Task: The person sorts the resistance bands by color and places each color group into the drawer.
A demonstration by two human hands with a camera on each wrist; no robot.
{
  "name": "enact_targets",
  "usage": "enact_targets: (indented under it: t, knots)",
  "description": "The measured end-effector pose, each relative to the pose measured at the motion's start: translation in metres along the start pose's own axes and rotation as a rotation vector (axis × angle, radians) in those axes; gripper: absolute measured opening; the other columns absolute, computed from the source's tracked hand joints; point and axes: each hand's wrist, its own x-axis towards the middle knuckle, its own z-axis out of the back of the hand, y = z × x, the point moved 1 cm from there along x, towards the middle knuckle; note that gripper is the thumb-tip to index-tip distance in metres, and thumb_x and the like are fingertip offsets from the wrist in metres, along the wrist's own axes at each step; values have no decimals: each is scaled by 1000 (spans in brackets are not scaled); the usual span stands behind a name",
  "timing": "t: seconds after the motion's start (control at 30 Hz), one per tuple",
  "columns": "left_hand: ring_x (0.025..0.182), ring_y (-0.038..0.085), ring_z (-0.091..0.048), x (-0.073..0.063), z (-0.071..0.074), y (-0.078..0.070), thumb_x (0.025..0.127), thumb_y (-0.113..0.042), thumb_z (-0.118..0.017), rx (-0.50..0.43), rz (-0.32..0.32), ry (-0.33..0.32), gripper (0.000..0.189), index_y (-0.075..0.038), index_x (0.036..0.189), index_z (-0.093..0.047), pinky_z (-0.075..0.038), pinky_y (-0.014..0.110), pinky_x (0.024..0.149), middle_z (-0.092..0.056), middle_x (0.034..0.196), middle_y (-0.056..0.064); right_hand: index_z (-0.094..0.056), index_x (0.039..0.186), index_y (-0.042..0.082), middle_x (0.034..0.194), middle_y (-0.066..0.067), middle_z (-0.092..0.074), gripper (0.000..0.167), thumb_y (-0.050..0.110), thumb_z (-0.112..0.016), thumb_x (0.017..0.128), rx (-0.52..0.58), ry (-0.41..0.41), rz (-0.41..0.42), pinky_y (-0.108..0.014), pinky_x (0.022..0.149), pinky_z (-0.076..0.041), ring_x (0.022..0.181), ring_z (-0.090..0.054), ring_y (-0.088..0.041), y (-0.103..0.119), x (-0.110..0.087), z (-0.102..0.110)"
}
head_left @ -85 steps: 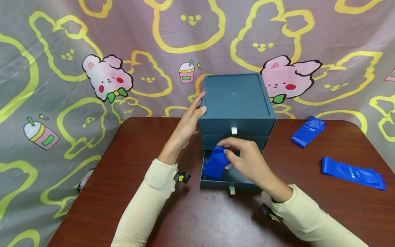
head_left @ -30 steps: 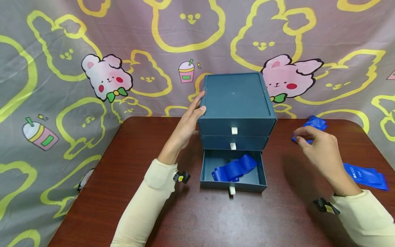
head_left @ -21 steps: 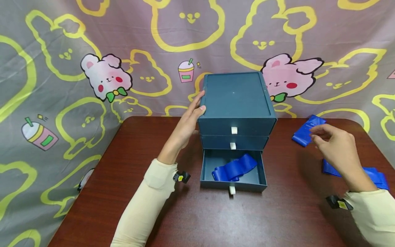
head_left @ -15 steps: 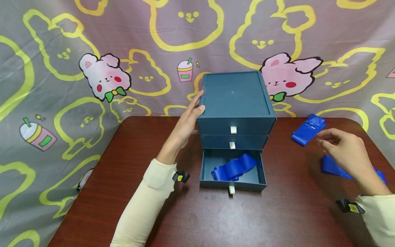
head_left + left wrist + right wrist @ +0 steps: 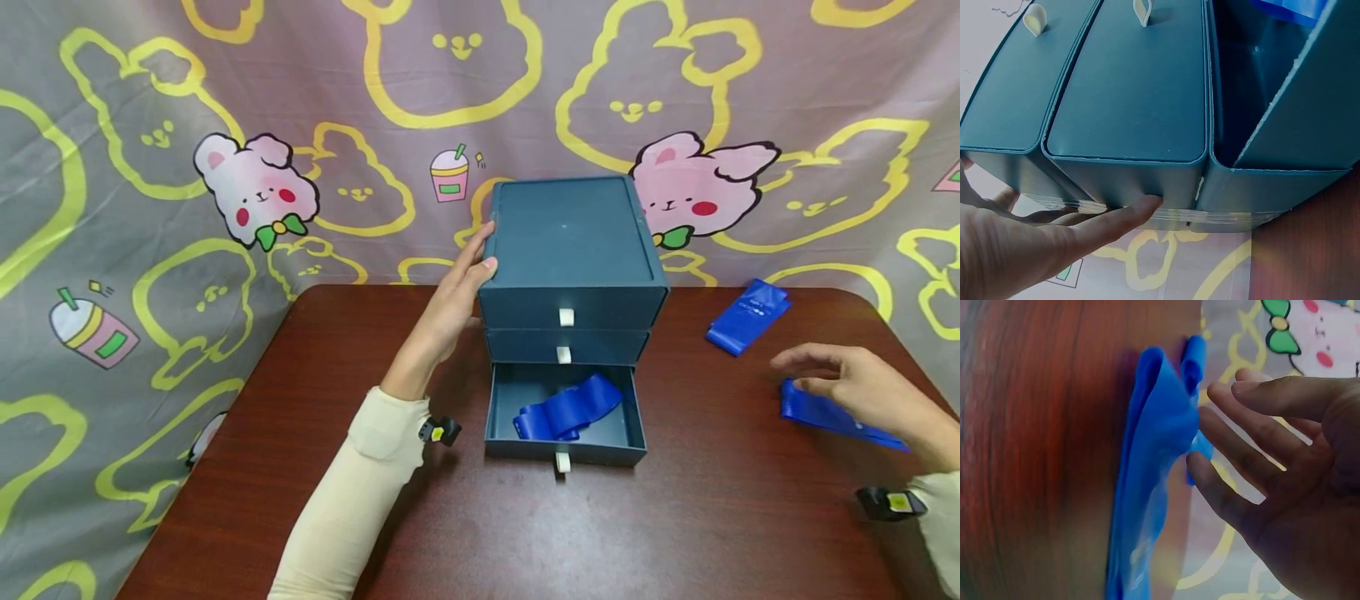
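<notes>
My left hand (image 5: 447, 310) rests against the left side of a dark blue-green drawer cabinet (image 5: 572, 229), fingers extended along it; the left wrist view shows the thumb (image 5: 1119, 222) on the side wall. The bottom drawer (image 5: 600, 454) is pulled out, and a folded flat blue band (image 5: 572, 408), like a resistance band, lies in it. My right hand (image 5: 862, 385) hovers just over a second folded blue band (image 5: 813, 410) at the table's right, partly covering it. In the right wrist view its fingers are spread, holding nothing, beside that band (image 5: 1147, 444).
A third folded blue band (image 5: 748, 317) with white print lies farther back on the brown table (image 5: 360, 375). The cabinet's two upper drawers (image 5: 525, 308) are closed, each with a white pull tab. A patterned curtain (image 5: 360, 83) hangs behind the table.
My right hand has let go of a blue band in the bottom drawer. It has moved right, past the back band, to over the near one. The left hand stays put.
</notes>
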Motion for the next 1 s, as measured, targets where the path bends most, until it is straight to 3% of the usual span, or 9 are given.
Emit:
enact_targets:
  t: [0.07,0.2,0.43,0.53,0.7,0.77,0.87,1.0]
  knots:
    - [159,32,-24,0,0,0,109,-44,-45,1,0,0,56,-50,162,-27,-33,83,108,-14,176,-7,-73,118,1,114,-22,-75,23,-2,-66,97,6,18,23,-10,68,-44,88,-52,21,-7,1,0]
    - [159,33,-24,-1,0,-1,109,-44,-45,-2,-2,1,56,-50,162,-27,-33,82,108,-13,176,-7,-74,120,2,112,-12,-77,25,-1,-69,95,34,53,38,-8,71,-42,92,-52,22,-20,2,0]
    - [159,33,-24,0,0,0,109,-44,-46,-3,2,-1,56,-49,162,-28,-33,82,108,-13,176,-7,-69,127,-1,109,28,-69,34,0,-72,93,141,145,20,-11,74,-47,96,-57,18,-42,4,0]
    - [158,33,-25,0,0,0,109,-44,-46,-10,-1,2,57,-48,163,-28,-34,82,108,-13,176,-7,-68,127,-4,110,22,-72,34,0,-72,93,149,173,9,-13,74,-48,95,-58,17,-47,5,0]
    - [156,35,-29,0,0,1,109,-44,-46,-20,-4,4,57,-48,163,-27,-37,80,107,-13,176,-8,-69,127,-1,121,-13,-74,34,5,-72,94,64,204,-52,-17,73,-43,92,-54,12,-43,7,2]
    - [155,34,-30,0,0,1,109,-44,-46,-17,-3,1,57,-49,163,-27,-38,79,107,-13,176,-8,-72,125,2,123,-20,-72,31,7,-71,94,29,211,-63,-18,74,-41,91,-52,10,-41,8,3]
    - [155,34,-30,0,0,1,109,-44,-46,-13,0,-1,57,-50,162,-27,-38,79,107,-14,176,-9,-75,119,4,117,-14,-73,25,7,-71,95,11,211,-54,-21,75,-41,91,-50,8,-41,10,2]
    - [155,34,-30,0,0,1,109,-44,-46,-18,2,2,57,-50,162,-27,-37,79,108,-14,176,-9,-77,106,8,107,1,-72,14,7,-74,93,12,168,-20,-18,74,-39,91,-46,16,-43,11,0]
